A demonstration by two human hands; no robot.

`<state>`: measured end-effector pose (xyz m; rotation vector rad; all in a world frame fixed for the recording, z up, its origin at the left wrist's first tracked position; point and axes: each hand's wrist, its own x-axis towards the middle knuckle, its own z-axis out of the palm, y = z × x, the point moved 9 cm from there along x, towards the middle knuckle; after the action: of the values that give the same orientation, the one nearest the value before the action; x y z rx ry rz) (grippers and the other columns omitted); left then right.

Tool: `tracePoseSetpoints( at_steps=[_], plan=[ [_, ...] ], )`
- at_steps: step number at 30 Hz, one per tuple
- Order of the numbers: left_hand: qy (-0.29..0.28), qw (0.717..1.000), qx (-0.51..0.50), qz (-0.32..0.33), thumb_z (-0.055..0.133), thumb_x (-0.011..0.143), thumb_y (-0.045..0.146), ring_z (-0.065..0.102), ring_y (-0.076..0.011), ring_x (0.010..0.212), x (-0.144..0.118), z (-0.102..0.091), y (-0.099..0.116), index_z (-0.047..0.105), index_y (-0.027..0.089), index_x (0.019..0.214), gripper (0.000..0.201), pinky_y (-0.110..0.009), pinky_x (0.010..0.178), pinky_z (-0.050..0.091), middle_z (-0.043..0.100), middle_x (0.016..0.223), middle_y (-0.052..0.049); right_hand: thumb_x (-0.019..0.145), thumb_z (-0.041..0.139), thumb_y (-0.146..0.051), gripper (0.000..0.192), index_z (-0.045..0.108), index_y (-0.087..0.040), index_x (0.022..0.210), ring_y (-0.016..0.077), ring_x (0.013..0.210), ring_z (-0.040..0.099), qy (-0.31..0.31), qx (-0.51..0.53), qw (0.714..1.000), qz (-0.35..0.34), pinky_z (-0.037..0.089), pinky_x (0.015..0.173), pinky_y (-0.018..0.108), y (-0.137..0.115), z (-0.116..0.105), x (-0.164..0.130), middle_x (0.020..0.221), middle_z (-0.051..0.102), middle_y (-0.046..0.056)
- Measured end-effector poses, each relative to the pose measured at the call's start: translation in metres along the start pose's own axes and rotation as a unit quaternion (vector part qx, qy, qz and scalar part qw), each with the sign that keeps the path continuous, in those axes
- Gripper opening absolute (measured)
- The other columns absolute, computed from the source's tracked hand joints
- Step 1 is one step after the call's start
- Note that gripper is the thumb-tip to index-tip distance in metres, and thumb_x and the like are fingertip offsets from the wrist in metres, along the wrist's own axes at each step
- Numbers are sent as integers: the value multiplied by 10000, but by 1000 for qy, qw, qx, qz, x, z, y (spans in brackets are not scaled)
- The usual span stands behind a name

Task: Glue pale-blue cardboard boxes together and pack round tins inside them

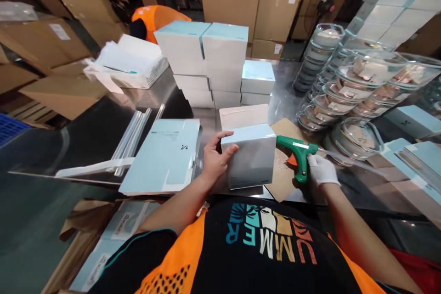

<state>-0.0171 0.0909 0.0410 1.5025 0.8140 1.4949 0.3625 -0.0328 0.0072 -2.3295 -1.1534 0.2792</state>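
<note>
We see the left hand [214, 160] bare, fingers wrapped over the left edge and top corner of a pale blue box [251, 156], thumb on its front face, so it grips the box. The box stands on the steel table [86, 138] right in front of the torso, its open flap [244, 116] raised behind it, a line of glue along the flap edge.

The right hand [321, 171] wears a white glove, fingers closed around the handle of a green glue gun [296, 152]. The gun nozzle points left and sits just beside the box's right upper edge; we cannot tell if it touches. Under the gun and box lies a brown cardboard sheet [280, 183].

Left of the box, flat folded blue cartons [164, 156] lie on the table, with clear plastic strips [132, 140] beside them. Behind, a stack of finished blue boxes [210, 62]. To the right, rows of stacked glass bowls [339, 87]. Far left back, a white basket [136, 76] with papers, and a person in an orange vest [155, 18] bent over behind it. Brown shipping cartons [251, 4] line the background.
</note>
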Motion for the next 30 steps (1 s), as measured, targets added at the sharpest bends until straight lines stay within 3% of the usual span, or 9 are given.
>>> tracePoseSetpoints(
  at_steps=[3, 6, 11, 15, 18, 20, 24, 27, 30],
  plan=[
    [0, 1000, -1, 15, 841, 809, 715, 740, -259, 1050, 1, -1, 3, 760, 221, 1119, 589, -365, 958, 571, 796, 1094, -63, 952, 512, -662, 502, 737, -216, 896, 415, 1087, 749, 44, 36, 998, -33, 570, 986, 552, -18, -8, -4, 983, 791, 197],
    [-22, 1000, 10, 17, 810, 832, 729, 730, -261, 1044, -1, 7, 2, 760, 224, 1128, 587, -369, 952, 564, 788, 1099, -66, 909, 614, -650, 532, 719, -226, 1214, 335, 1176, 726, 8, 232, 963, -135, 586, 1020, 467, -82, 1, -17, 1239, 782, 143],
    [-89, 994, 27, 53, 803, 848, 715, 710, -245, 998, -11, 19, 6, 773, 227, 1105, 552, -351, 906, 551, 737, 1030, -65, 842, 650, -456, 372, 668, -233, 1139, 254, 1022, 698, -142, 365, 901, -187, 606, 944, 402, -169, 30, -30, 1050, 758, 46],
    [-73, 991, 61, 98, 782, 865, 724, 681, -305, 1262, -16, 13, 10, 741, 228, 1054, 533, -426, 1070, 544, 701, 1219, -110, 877, 691, -506, 325, 610, -239, 1045, 246, 986, 680, -156, 368, 892, -212, 593, 935, 397, -170, 34, -36, 1002, 728, 41],
    [-30, 989, -2, 143, 843, 857, 651, 709, -286, 1278, -17, 4, 14, 643, 257, 1079, 495, -463, 1097, 561, 686, 1283, -94, 754, 897, -653, 667, 604, -238, 1185, 305, 1178, 697, -162, 372, 869, -284, 586, 1014, 437, -159, 32, -46, 1239, 742, 110],
    [-24, 983, -46, 174, 882, 853, 588, 754, -259, 1205, -15, 0, 18, 600, 276, 1125, 501, -460, 1064, 593, 710, 1198, -57, 721, 963, -617, 718, 624, -248, 1234, 339, 1360, 650, -150, 356, 855, -346, 563, 1097, 479, -154, 29, -54, 1461, 673, 158],
    [-132, 952, -19, 277, 899, 876, 460, 738, -277, 1245, -12, 8, 37, 755, 254, 1084, 326, -480, 1078, 601, 743, 1117, -56, 963, 822, -323, 318, 716, -323, 1263, 292, 1554, 529, -134, 330, 817, -453, 480, 1245, 508, -155, 23, -75, 1732, 475, 75],
    [-196, 932, -12, 305, 846, 941, 352, 718, -277, 1284, -12, 11, 45, 823, 275, 1141, 216, -482, 1078, 604, 802, 1135, -74, 1014, 711, -143, 431, 726, -411, 1351, 242, 1572, 515, -132, 325, 801, -484, 501, 1249, 457, -162, 21, -85, 1762, 439, -22],
    [-185, 933, -16, 308, 843, 943, 303, 737, -265, 1243, -11, 7, 48, 833, 284, 1166, 223, -475, 1051, 617, 841, 1098, -68, 1010, 688, -89, 494, 742, -428, 1365, 246, 1508, 588, -111, 308, 801, -501, 531, 1228, 454, -172, 16, -90, 1691, 539, -23]
  ],
)
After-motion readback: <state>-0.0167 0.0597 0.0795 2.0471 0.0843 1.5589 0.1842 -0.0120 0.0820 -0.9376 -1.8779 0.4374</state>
